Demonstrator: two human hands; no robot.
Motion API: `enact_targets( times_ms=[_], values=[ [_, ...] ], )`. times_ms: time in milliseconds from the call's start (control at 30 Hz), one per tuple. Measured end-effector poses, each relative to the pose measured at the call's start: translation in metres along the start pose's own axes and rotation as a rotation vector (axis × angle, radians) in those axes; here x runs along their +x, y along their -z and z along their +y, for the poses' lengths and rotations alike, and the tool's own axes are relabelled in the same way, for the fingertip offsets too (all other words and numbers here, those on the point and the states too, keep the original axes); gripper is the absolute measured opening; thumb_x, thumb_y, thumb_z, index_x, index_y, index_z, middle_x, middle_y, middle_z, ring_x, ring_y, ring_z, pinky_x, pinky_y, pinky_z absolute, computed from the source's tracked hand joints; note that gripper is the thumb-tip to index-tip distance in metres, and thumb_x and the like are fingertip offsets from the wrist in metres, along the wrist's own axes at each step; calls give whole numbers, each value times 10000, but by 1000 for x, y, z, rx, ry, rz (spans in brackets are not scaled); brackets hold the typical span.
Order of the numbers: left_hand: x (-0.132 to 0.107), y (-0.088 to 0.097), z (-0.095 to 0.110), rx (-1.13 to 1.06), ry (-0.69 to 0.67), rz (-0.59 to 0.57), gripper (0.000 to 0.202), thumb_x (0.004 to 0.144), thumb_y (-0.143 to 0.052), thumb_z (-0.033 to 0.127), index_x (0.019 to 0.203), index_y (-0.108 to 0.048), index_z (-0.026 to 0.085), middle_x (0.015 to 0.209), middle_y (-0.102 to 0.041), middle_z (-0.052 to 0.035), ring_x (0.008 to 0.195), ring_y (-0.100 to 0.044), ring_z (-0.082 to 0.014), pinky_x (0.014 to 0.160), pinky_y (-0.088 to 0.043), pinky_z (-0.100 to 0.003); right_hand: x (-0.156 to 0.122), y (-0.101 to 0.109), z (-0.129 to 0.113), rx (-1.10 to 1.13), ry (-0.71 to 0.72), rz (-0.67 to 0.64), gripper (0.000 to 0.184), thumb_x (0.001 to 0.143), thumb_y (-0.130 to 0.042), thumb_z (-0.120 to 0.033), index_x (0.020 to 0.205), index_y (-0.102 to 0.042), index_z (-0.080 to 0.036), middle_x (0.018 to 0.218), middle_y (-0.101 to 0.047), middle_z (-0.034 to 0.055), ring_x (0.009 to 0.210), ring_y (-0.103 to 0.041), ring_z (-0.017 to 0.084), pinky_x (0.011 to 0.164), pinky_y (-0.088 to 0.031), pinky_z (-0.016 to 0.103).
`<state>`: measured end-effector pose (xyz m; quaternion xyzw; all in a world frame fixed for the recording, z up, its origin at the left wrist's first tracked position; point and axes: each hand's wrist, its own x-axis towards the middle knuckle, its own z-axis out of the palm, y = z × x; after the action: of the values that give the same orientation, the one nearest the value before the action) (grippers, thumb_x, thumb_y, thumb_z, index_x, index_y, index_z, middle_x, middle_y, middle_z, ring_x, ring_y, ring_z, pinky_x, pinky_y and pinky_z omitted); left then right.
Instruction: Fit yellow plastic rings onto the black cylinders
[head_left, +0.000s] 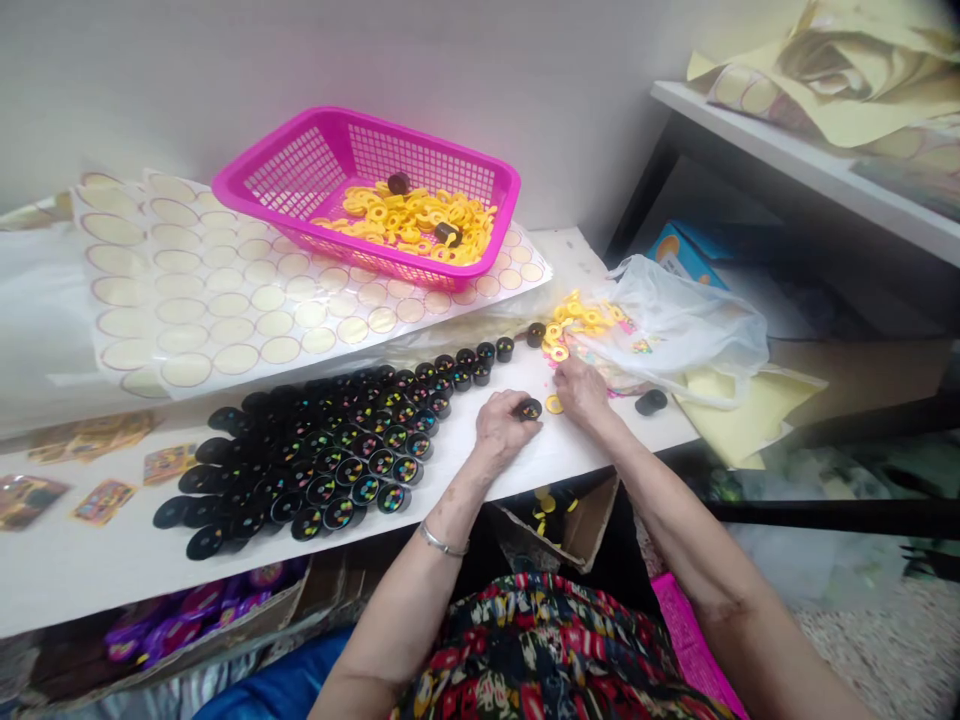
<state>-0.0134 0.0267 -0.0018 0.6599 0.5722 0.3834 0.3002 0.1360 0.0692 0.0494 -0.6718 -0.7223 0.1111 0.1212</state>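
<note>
My left hand is closed round a small black cup with bits of colour inside, held just over the white table. Close to its right, my right hand has its fingers drawn together at the edge of scattered pink bits; whatever they pinch is hidden. A yellow disc lies between the two hands. Just beyond the right hand is a pile of yellow rings. Many black cups holding coloured beads stand in packed rows to the left.
A pink basket of yellow rings rests on sticker sheets at the back. Right of the hands lie a clear plastic bag and a loose black cup. An open cardboard box sits below the table edge; a shelf juts out at right.
</note>
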Motion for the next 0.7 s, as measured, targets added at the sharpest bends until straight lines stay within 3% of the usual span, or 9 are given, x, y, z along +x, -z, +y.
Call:
enact_targets(
  times_ms=[200, 467, 700],
  values=[
    [-2, 1, 6, 46, -67, 11, 162, 640, -661, 288, 787, -653, 218, 729, -619, 9, 742, -532, -158, 690, -430, -275, -28, 8, -9, 430, 385, 5, 139, 810, -474, -183, 727, -584, -172, 746, -557, 30, 747, -529, 146, 708, -409, 252],
    [-3, 4, 8, 26, -79, -2, 164, 653, -625, 246, 811, -661, 222, 763, -634, 6, 772, -540, -160, 720, -424, -277, -39, 0, -14, 168, 457, -2, 161, 843, -486, -197, 785, -634, -168, 793, -550, 43, 799, -495, 161, 723, -387, 259],
    [-3, 5, 8, 16, -77, -12, 190, 638, -612, 200, 821, -661, 219, 739, -623, 8, 761, -532, -159, 717, -421, -277, -41, 7, -24, 18, 441, -2, 181, 840, -472, -168, 787, -645, -164, 783, -545, 54, 782, -482, 170, 685, -376, 267]
  ],
)
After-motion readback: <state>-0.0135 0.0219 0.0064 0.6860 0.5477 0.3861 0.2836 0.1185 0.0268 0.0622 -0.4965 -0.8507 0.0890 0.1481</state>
